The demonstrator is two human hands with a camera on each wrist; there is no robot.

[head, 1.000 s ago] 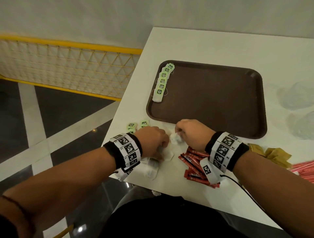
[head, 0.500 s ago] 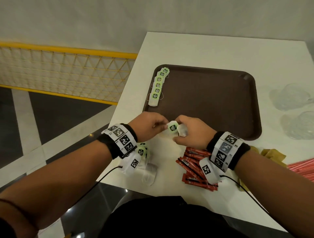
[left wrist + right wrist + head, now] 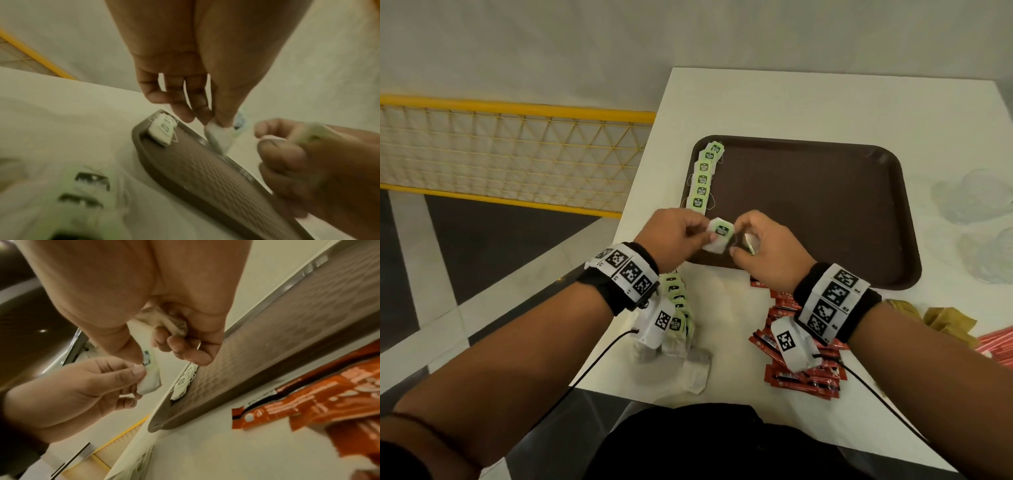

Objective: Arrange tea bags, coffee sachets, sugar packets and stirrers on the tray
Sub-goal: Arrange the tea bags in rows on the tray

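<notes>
From the head camera: both hands meet just over the near-left edge of the brown tray [image 3: 825, 212]. The left hand [image 3: 674, 233] pinches a white tea bag [image 3: 719, 236] with a green tag, and the right hand [image 3: 760, 246] has a thumb and fingertip on that same bag while its curled fingers hold another bag in the palm. A neat row of tea bags [image 3: 703, 178] runs up the tray's left side; the loose tea bag pile [image 3: 678, 315] sits on the table [image 3: 791, 102] under the left wrist, red coffee sachets [image 3: 801, 346] under the right.

Left wrist view, blurry: thumb and fingertips [image 3: 205, 116] are closed narrowly on the bag's top edge, bag dangling over the tray rim [image 3: 185, 186]. Risk here, I'd judge: such a light hold could let it slip onto the table.

Right wrist view: the spare bag [image 3: 170, 324] is bunched under the curled fingers [image 3: 185, 352]. Strings trail from the row [image 3: 183, 382]. If the two bags' strings tangle, pulling one could drag the other, or a low pass could snag and skew the line already laid.
</notes>
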